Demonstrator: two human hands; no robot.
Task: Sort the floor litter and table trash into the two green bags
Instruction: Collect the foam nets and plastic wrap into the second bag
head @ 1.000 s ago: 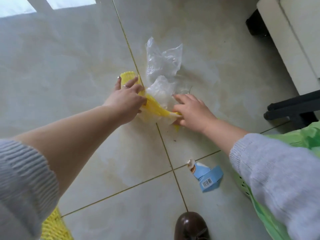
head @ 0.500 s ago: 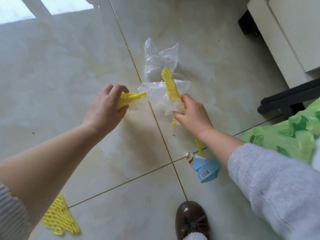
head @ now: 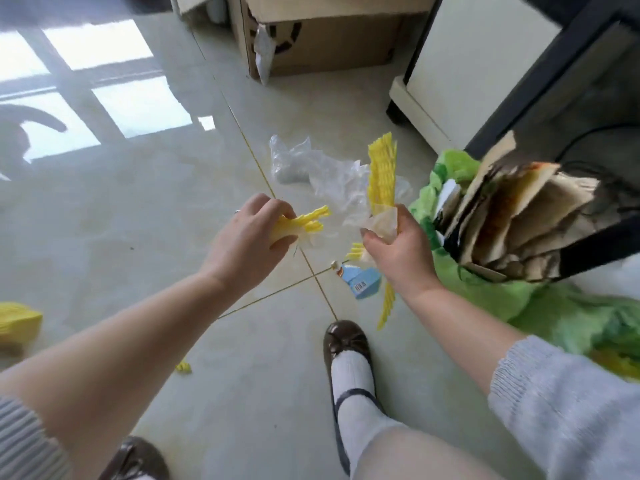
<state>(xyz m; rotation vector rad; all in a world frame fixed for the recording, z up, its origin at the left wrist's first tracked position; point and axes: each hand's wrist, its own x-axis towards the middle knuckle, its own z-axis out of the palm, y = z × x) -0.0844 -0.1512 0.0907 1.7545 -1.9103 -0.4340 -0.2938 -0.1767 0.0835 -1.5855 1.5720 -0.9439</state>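
Note:
My left hand [head: 251,237] is closed around a bunched piece of yellow foam netting [head: 304,221], held above the floor. My right hand [head: 398,251] grips a second strip of yellow foam netting [head: 382,171] together with a crumpled clear plastic bag [head: 341,181]; the strip sticks up above the fist and hangs down below it. Just right of that hand a green bag [head: 450,168] stands open, stuffed with brown cardboard and paper [head: 512,216]. A second patch of green bag [head: 568,317] lies on the floor at the right.
A blue carton scrap with a barcode [head: 362,282] lies on the tiles below my right hand. More yellow netting [head: 17,322] sits at the far left and a small yellow bit [head: 183,367] nearby. A cardboard box [head: 318,36], a white cabinet [head: 467,64] and a black table frame [head: 540,74] stand behind.
Both hands have lifted off the floor with the netting and plastic and moved right, toward the green bag. The view has risen and tipped up, showing the box and cabinet.

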